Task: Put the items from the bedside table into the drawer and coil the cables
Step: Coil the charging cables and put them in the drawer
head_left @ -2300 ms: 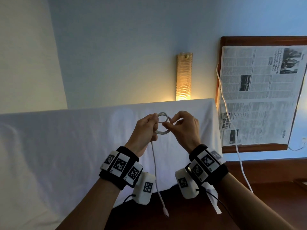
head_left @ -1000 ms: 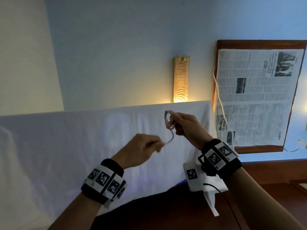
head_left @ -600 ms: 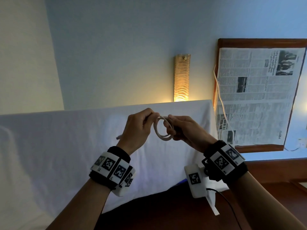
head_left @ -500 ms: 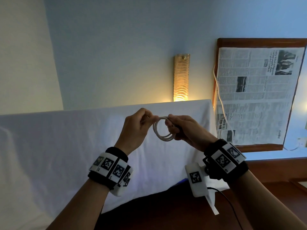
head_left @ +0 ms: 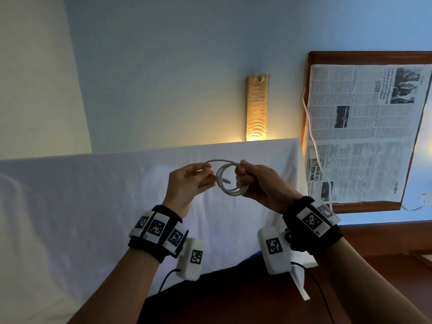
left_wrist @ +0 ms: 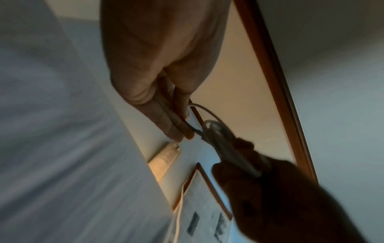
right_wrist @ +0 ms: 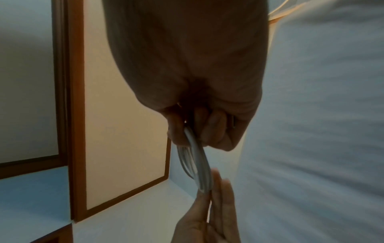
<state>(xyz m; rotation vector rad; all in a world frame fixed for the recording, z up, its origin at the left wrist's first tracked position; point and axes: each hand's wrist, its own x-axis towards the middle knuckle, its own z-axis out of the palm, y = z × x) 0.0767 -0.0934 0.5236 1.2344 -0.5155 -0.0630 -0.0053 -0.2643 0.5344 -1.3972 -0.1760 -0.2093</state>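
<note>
Cable point(head_left: 230, 181), thin, white, small round coil, pinched between both hands

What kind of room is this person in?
Probably a bedroom. A white sheet covers what looks like a bed, a wall lamp glows above it, and both hands are coiling a cable nearby.

Smooth white plastic cable point(head_left: 230, 181), matt cloth sheet point(head_left: 70, 195), polished wooden frame point(head_left: 308, 57).
</note>
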